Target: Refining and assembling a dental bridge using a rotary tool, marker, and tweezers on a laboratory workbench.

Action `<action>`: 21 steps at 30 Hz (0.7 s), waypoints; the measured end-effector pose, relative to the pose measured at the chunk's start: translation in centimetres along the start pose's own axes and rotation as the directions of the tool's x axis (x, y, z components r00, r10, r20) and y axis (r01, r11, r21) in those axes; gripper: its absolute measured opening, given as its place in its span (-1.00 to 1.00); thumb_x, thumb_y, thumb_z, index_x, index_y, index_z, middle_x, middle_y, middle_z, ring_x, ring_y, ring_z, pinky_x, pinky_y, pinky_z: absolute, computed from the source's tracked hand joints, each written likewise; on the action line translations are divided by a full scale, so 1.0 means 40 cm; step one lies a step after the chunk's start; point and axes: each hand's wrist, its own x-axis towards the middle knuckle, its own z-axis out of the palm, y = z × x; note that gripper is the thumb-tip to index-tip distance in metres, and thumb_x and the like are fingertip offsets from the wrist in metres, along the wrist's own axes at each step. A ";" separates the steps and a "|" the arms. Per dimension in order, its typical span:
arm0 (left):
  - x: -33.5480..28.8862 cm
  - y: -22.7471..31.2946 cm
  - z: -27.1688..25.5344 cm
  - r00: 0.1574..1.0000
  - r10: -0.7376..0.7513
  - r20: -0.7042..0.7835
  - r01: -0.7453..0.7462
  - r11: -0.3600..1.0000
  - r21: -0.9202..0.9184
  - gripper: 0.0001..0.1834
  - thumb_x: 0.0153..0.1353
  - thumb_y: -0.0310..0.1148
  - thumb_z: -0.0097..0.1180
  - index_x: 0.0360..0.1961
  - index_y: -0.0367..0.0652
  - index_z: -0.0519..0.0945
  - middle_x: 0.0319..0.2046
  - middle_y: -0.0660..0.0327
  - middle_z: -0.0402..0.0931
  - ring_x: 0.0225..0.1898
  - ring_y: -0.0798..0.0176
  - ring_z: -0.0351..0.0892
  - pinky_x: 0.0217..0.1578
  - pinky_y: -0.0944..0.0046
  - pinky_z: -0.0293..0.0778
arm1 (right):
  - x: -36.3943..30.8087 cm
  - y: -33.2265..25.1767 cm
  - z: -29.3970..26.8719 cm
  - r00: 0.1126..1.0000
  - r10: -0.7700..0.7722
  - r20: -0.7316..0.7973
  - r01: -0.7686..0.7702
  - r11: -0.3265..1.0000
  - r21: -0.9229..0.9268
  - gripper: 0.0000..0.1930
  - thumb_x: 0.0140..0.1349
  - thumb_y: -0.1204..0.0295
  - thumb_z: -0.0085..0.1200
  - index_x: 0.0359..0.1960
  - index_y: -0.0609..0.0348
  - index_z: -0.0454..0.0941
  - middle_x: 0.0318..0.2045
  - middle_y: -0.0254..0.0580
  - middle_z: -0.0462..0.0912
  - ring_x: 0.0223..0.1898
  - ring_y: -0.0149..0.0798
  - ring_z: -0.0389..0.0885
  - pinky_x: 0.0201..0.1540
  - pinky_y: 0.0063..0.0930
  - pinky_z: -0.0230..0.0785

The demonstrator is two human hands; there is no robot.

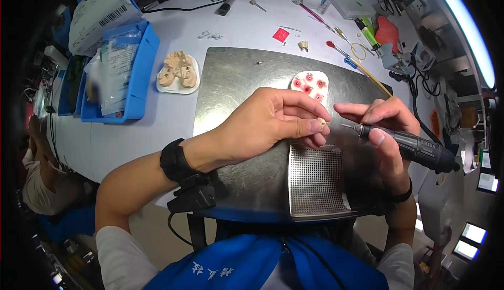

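Observation:
Between the thumb and fingers of my left hand (pixel 262 122) is a small cream-coloured dental crown (pixel 322 123). My right hand (pixel 394 119) is wrapped round a black rotary handpiece (pixel 422 149), whose thin metal bur (pixel 347 126) points left toward the crown. A short gap separates the bur from the crown. Just beyond my left fingers sits a white rounded block (pixel 310 76) with several red-ringed holes. Below both hands lies a perforated metal tray (pixel 316 180). My fingers hide part of the crown.
Beneath the work is a dark metal sheet (pixel 226 72). A tan dental model (pixel 179 68) on a white base stands at its left, near a blue bin (pixel 137 80) of plastic bags. Brushes (pixel 311 11), a red square (pixel 281 35) and cables (pixel 417 75) lie farther off.

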 end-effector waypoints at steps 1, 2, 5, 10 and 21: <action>0.011 -0.007 0.001 1.000 -0.007 0.000 0.007 1.000 -0.030 -0.73 0.47 -0.49 0.13 0.12 -0.39 0.58 -0.09 0.00 0.68 -0.10 0.21 0.73 -0.01 0.22 0.68 | -0.004 0.008 0.004 1.000 -0.025 -0.004 0.025 0.999 0.029 -0.81 0.26 0.46 0.15 -0.19 0.33 0.50 -0.45 -0.16 0.55 -0.13 -0.12 0.74 0.22 -0.03 0.51; 0.013 -0.012 0.000 1.000 -0.021 0.006 0.021 0.998 -0.057 -0.73 0.47 -0.49 0.13 0.12 -0.39 0.58 -0.09 0.00 0.68 -0.10 0.21 0.73 -0.01 0.22 0.68 | -0.012 0.017 0.009 0.999 -0.048 0.004 0.047 0.997 0.067 -0.82 0.24 0.49 0.15 -0.20 0.34 0.49 -0.46 -0.14 0.55 -0.18 -0.16 0.73 0.27 0.10 0.50; 0.006 -0.018 0.005 0.999 0.009 -0.048 -0.007 0.999 0.040 -0.74 0.46 -0.50 0.14 0.08 -0.43 0.61 -0.12 -0.03 0.68 -0.17 0.26 0.71 -0.06 0.21 0.67 | -0.022 0.024 0.019 1.000 -0.029 -0.006 0.030 0.993 0.115 -0.85 0.21 0.54 0.15 -0.25 0.36 0.48 -0.47 -0.14 0.54 -0.30 -0.25 0.69 0.31 0.29 0.46; 0.001 -0.035 0.017 0.998 -0.002 -0.064 0.002 1.000 0.004 -0.75 0.45 -0.54 0.14 0.08 -0.44 0.59 -0.10 -0.05 0.69 -0.16 0.27 0.71 -0.08 0.20 0.67 | -0.040 0.029 0.005 0.999 -0.008 0.047 0.012 0.996 -0.084 -0.76 0.23 0.42 0.17 -0.23 0.29 0.40 -0.40 -0.08 0.49 0.03 0.31 0.70 0.21 0.17 0.55; -0.004 -0.042 0.053 0.976 0.017 -0.219 -0.010 0.999 0.033 -0.83 0.41 -0.54 0.19 -0.05 -0.41 0.57 -0.15 0.03 0.68 -0.20 0.30 0.68 -0.06 0.29 0.60 | -0.028 0.055 0.005 0.943 -0.311 0.115 0.331 0.872 -0.359 -0.78 -0.01 0.51 0.36 -0.36 0.32 0.60 -0.24 0.05 0.79 -0.29 -0.10 0.83 -0.23 -0.37 0.67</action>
